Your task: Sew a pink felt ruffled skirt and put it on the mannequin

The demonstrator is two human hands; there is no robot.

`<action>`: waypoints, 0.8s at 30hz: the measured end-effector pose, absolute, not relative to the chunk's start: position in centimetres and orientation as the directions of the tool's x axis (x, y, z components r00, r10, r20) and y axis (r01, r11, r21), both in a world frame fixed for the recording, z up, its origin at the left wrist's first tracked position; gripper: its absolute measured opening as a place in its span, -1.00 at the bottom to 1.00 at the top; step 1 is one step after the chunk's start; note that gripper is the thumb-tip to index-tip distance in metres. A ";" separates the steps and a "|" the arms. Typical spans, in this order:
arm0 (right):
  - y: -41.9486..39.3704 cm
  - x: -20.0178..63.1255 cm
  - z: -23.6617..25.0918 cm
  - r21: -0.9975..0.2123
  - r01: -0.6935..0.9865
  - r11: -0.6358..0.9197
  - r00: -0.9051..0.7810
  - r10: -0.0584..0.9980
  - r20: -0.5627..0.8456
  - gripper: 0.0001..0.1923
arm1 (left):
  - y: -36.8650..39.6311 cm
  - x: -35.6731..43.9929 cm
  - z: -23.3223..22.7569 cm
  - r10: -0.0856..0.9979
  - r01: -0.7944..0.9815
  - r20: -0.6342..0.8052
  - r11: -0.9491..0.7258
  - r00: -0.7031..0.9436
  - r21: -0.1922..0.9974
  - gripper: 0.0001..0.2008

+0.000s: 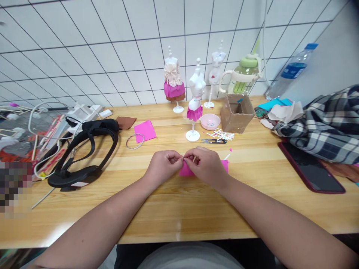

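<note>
My left hand (162, 164) and my right hand (206, 164) meet over the middle of the wooden table (179, 209), fingertips pinched together on the top edge of a small pink fabric piece (186, 170). Something thin and pale shows between the fingertips; I cannot tell what it is. The fabric lies mostly under my right hand. Just beyond stand a white mini mannequin with a pink skirt (195, 101) and small thread snips (214, 141).
Two more mannequins (174, 80) (215, 71), a pink dish (210, 121), a cardboard box (237, 112), white sticks (221, 134), a pink square (145, 130), a ring (135, 141), a black headset (84, 153), a phone (311, 168), plaid cloth (328, 123), a green cup (244, 74), a bottle (291, 71).
</note>
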State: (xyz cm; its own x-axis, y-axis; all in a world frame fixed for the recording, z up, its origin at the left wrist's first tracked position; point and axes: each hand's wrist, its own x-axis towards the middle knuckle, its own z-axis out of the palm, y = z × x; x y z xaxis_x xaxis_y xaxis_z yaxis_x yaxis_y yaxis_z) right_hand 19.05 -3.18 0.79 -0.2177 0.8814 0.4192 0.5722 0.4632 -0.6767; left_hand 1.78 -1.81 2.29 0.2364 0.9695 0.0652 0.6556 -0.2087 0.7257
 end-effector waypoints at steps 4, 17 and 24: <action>-3.2 19.0 0.9 -0.713 0.559 0.424 -0.194 0.903 0.384 -0.93 | -2.0 1.8 2.4 0.962 0.688 0.091 -0.248 0.257 0.682 -0.81; -2.8 19.5 1.1 -0.818 0.493 0.296 -0.179 0.955 0.238 -0.93 | -1.8 1.7 2.1 0.956 0.613 0.039 -0.218 0.291 0.760 -0.76; -2.8 19.4 1.3 -0.804 0.506 0.314 -0.162 0.949 0.269 -0.95 | -1.6 1.9 2.3 0.962 0.522 -0.009 -0.139 0.272 0.841 -0.79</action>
State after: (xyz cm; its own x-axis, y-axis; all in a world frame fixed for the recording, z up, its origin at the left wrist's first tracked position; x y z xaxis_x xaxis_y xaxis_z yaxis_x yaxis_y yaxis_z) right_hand 19.42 -2.81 1.25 -0.1617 0.9494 0.2693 0.5055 0.3141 -0.8036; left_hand 1.86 -1.64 2.29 0.2716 0.9624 -0.0092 0.5222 -0.1393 0.8414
